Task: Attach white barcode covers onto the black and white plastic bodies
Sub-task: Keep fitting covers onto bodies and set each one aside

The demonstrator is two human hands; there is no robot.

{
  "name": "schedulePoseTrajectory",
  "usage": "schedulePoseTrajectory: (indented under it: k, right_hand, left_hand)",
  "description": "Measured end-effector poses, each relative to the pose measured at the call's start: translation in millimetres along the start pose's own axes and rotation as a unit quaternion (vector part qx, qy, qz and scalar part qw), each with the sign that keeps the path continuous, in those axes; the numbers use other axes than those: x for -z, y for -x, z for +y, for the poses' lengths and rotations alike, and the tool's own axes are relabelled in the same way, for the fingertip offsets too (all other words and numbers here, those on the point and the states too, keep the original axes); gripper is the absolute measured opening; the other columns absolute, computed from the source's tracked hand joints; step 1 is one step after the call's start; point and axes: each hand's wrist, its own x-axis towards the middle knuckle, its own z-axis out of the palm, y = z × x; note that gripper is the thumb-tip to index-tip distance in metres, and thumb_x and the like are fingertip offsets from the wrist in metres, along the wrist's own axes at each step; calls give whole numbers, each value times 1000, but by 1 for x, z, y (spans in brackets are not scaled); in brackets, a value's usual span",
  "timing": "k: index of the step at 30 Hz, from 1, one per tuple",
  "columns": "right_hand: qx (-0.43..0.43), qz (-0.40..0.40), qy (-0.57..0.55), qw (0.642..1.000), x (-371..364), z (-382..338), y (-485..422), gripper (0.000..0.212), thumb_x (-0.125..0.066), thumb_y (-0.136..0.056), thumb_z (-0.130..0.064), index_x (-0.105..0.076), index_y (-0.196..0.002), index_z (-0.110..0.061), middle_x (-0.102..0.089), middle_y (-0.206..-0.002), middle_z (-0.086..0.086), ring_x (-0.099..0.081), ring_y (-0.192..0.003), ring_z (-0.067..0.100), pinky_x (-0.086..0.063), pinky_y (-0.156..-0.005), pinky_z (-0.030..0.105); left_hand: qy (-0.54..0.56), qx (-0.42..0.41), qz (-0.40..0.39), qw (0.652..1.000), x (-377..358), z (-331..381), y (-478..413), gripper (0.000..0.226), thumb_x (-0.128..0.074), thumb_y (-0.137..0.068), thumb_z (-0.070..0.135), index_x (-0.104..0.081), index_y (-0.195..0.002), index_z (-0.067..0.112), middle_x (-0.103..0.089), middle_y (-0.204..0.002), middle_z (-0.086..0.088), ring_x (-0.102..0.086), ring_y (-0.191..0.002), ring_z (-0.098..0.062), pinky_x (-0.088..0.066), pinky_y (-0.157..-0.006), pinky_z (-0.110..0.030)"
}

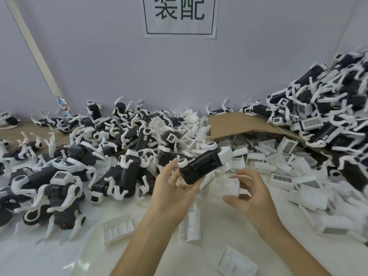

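Head view: the small white moulded plastic barcode cover [231,186] may seat crooked or drop among the loose white covers [282,178] beneath, since only fingertips hold it. The right hand [251,193] pinches it, fingers curled over and thumb under. The left hand [172,189] grips the black-and-white plastic body [201,166] just beside it, above the white table [29,259], with the index finger raised.

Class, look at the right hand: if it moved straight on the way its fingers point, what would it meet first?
Probably the black body held by the left hand; the right hand, pinching a white cover, points toward it, though depth is unclear.
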Motion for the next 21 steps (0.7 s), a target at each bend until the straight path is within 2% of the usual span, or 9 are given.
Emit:
schedulePoseTrajectory:
  k: [3,5,8,9,10,12,15,18,21]
  right_hand:
    - [-47,-37,-103,993,4,-2,-2,55,-79,-66,11,-67,-113,-16,-75,-106,0,-68,-101,16,-54,-84,31]
    - [-76,-76,-179,978,5,-4,-3,54,-78,-64,-1,-70,-115,-16,-74,-98,0,-69,-90,15,-53,-79,27]
    - [-110,-105,-247,957,5,-6,-3,42,-75,-69,-23,-75,-111,-21,-65,-88,2,-64,-84,15,-51,-74,28]
    - [-116,-104,-265,951,4,-6,-3,39,-74,-70,-24,-74,-109,-20,-66,-90,4,-65,-83,16,-53,-74,30]
    - [-121,-98,-282,947,4,-5,-4,40,-74,-70,-23,-71,-110,-17,-66,-89,5,-66,-80,17,-56,-72,30]
    - [-131,-79,-304,940,3,-5,-4,45,-75,-70,-16,-63,-113,-16,-65,-86,6,-66,-73,18,-56,-67,30]
    - [-135,-60,-310,939,5,-6,-4,45,-76,-70,-15,-61,-113,-18,-68,-88,9,-65,-72,17,-51,-63,27]
    - [-131,-36,-307,942,6,-7,-5,55,-76,-68,-17,-61,-121,-16,-71,-94,11,-65,-77,19,-49,-68,29]
    - [-123,-28,-297,946,5,-8,-5,61,-77,-66,-20,-61,-125,-10,-71,-98,14,-65,-84,22,-50,-72,30]
  left_hand:
    - [-13,-29,-35,999,4,-6,0,37,-71,-83,23,-67,-110,-2,-71,-117,-23,-72,-104,-38,-62,-80,-45]
    - [-19,-47,-49,997,7,-9,-1,33,-71,-82,22,-68,-105,-1,-72,-114,-22,-72,-103,-37,-62,-78,-42]
    - [-172,-128,-40,976,15,-23,-7,9,-64,-92,1,-67,-100,3,-68,-114,-24,-72,-98,-26,-62,-78,-39]
    - [-252,-168,-31,953,16,-28,-10,14,-66,-90,-4,-68,-101,6,-67,-114,-22,-70,-95,-23,-61,-82,-40]
    - [-299,-183,-36,936,15,-33,-10,17,-68,-88,2,-72,-102,11,-68,-113,-16,-68,-95,-21,-58,-85,-41]
    - [-361,-177,-67,913,15,-41,-8,26,-64,-82,30,-78,-104,26,-74,-107,-1,-68,-96,-16,-55,-88,-32]
    - [-457,-176,-100,866,15,-48,-6,41,-63,-73,47,-75,-110,36,-76,-107,7,-67,-100,-10,-48,-93,-30]
    - [-450,-139,-120,874,18,-47,-10,45,-65,-71,36,-72,-115,35,-74,-114,4,-69,-98,-12,-51,-87,-29]
    - [-437,-121,-129,882,19,-43,-12,48,-65,-71,21,-73,-116,34,-69,-123,-3,-69,-108,-19,-56,-91,-34]
